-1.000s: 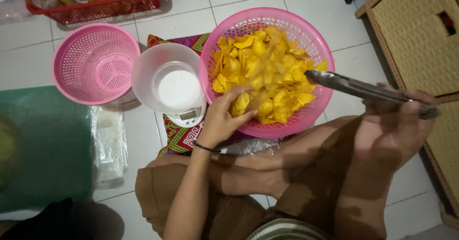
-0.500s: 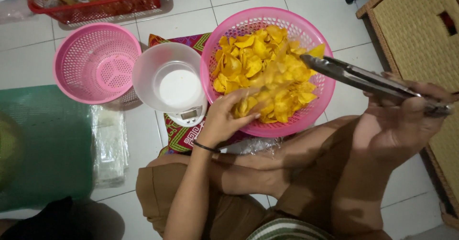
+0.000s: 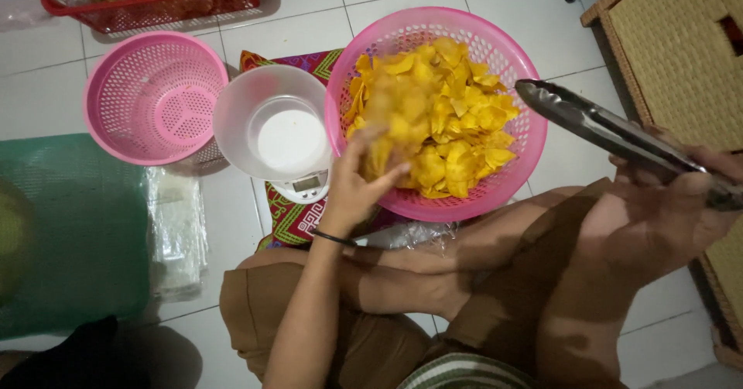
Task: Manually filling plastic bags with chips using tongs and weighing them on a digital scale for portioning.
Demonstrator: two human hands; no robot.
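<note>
Indoors, white tiled floor (image 3: 294, 25), woven mat (image 3: 685, 41)

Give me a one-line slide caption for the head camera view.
Left hand lifts yellow chips from a pink basket beside a white bowl on a scale, right hand holding metal tongs.

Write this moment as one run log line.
left hand: lifting yellow chips | right hand: holding metal tongs | pink basket: full
</note>
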